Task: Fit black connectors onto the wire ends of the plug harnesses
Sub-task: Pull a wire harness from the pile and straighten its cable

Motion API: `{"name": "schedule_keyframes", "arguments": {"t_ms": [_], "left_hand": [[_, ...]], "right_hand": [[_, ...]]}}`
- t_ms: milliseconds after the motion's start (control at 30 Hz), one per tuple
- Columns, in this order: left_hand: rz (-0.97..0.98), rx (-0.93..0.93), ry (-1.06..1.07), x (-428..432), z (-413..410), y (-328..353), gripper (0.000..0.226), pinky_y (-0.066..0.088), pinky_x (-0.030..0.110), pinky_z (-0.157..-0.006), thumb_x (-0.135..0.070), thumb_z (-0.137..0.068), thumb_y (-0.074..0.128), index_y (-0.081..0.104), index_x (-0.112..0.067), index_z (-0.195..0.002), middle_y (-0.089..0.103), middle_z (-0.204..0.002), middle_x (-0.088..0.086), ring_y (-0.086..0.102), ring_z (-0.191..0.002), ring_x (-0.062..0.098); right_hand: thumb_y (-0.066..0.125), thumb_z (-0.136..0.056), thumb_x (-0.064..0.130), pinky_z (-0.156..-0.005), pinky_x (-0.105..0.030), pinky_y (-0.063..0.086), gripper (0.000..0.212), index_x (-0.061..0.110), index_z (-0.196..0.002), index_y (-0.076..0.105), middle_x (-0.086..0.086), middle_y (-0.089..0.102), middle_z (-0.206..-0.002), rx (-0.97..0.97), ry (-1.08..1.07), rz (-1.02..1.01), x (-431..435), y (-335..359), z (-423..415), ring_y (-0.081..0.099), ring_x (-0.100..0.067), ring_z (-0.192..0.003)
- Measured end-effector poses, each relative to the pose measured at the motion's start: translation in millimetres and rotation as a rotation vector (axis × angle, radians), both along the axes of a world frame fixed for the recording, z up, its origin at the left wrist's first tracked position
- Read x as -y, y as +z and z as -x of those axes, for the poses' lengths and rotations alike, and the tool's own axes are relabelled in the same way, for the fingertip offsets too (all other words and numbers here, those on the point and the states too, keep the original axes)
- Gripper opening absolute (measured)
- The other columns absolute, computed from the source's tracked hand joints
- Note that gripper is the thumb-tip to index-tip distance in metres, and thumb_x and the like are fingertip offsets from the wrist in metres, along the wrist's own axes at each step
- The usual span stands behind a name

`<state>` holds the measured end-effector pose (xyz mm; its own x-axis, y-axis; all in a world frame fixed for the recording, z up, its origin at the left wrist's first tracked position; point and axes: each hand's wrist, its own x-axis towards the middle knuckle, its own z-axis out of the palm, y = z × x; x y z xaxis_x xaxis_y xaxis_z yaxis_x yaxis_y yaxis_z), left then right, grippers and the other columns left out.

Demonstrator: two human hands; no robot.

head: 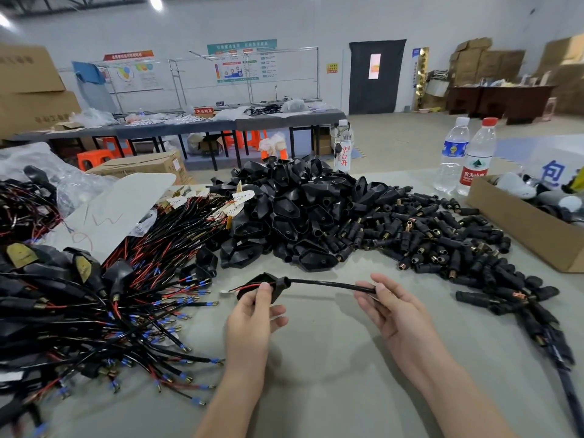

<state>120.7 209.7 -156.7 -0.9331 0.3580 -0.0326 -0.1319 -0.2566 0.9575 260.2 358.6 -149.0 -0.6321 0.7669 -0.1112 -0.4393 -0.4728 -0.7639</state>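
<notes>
Harness [322, 283] is in the lower middle of the frame, just over the bench [331, 358]. Left hand [252, 314] pinches its black shell [278, 284] with curled fingers, and a red wire comes out at the shell's left side. Right hand [388, 308] grips the other end of the black cable between thumb and fingers. Loose connectors [442, 241] lie heaped at middle right, a shell pile [300, 210] at centre, a harness heap [110, 311] at left. Two bottles [452, 153] and a box [521, 229] stand at upper right.
</notes>
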Motion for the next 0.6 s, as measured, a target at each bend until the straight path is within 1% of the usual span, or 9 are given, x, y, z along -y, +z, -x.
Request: {"name": "schedule_keyframes", "arguments": {"t_ms": [100,200,300,333,400,467,533,600], "left_hand": [[0.009,-0.001,0.032,1,3,0,0.021,0.055,0.024,-0.057,-0.026,-0.1,0.057,0.069,-0.009,-0.095,0.072,-0.085,-0.002,0.065,-0.066,0.012],[0.028,-0.007,0.033,2,4,-2,0.027,0.055,0.025,-0.057,-0.03,-0.099,0.058,0.069,-0.007,-0.091,0.072,-0.08,0.0,0.065,-0.067,0.011],[0.075,-0.035,0.012,4,3,-4,0.032,0.056,0.029,-0.06,-0.034,-0.1,0.056,0.07,-0.005,-0.093,0.075,-0.085,0.006,0.065,-0.068,0.014],[0.098,-0.049,0.009,4,3,-4,0.033,0.057,0.032,-0.062,-0.035,-0.1,0.056,0.07,-0.006,-0.092,0.075,-0.083,0.006,0.065,-0.068,0.015],[0.161,-0.09,0.021,5,2,-5,0.033,0.058,0.037,-0.065,-0.036,-0.099,0.057,0.067,-0.006,-0.089,0.073,-0.071,0.003,0.065,-0.061,0.016],[0.24,-0.15,0.024,6,-1,-4,0.028,0.055,0.034,-0.061,-0.033,-0.098,0.059,0.064,-0.007,-0.088,0.068,-0.059,0.003,0.063,-0.053,0.014],[0.306,-0.217,0.02,5,-5,-4,0.023,0.051,0.026,-0.055,-0.03,-0.097,0.061,0.061,-0.009,-0.087,0.066,-0.056,0.002,0.061,-0.049,0.012],[0.337,-0.264,0.017,6,-9,-3,0.021,0.048,0.019,-0.051,-0.028,-0.096,0.062,0.059,-0.011,-0.084,0.065,-0.055,0.001,0.059,-0.048,0.01]], "right_hand": [[0.04,-0.103,0.0,-0.062,-0.022,0.06,0.022,0.007,-0.108,0.06,-0.01,0.076,-0.082,-0.014,-0.067,0.037,-7,2,-6,0.073,-0.018,-0.068],[0.038,-0.104,0.001,-0.062,-0.023,0.06,0.024,0.009,-0.11,0.06,-0.008,0.076,-0.082,-0.008,-0.122,0.043,-14,4,-12,0.073,-0.018,-0.066],[0.04,-0.104,0.003,-0.061,-0.023,0.06,0.023,0.013,-0.111,0.06,-0.005,0.075,-0.084,0.016,-0.137,0.025,-18,4,-16,0.072,-0.017,-0.067],[0.041,-0.104,0.004,-0.061,-0.023,0.06,0.023,0.014,-0.112,0.06,-0.004,0.075,-0.085,0.022,-0.14,0.013,-18,5,-17,0.072,-0.017,-0.068],[0.043,-0.103,0.006,-0.062,-0.023,0.06,0.021,0.015,-0.112,0.06,-0.004,0.075,-0.088,0.017,-0.158,0.004,-20,5,-18,0.072,-0.018,-0.07],[0.046,-0.103,0.008,-0.063,-0.023,0.06,0.018,0.014,-0.111,0.06,-0.006,0.076,-0.091,-0.012,-0.196,0.037,-21,6,-19,0.072,-0.018,-0.071],[0.05,-0.102,0.013,-0.063,-0.021,0.059,0.014,0.009,-0.112,0.059,-0.009,0.076,-0.091,-0.063,-0.214,0.124,-21,6,-17,0.073,-0.016,-0.072],[0.056,-0.099,0.022,-0.061,-0.019,0.059,0.023,0.003,-0.112,0.06,-0.011,0.076,-0.088,-0.126,-0.178,0.238,-15,8,-13,0.074,-0.014,-0.074]]}}
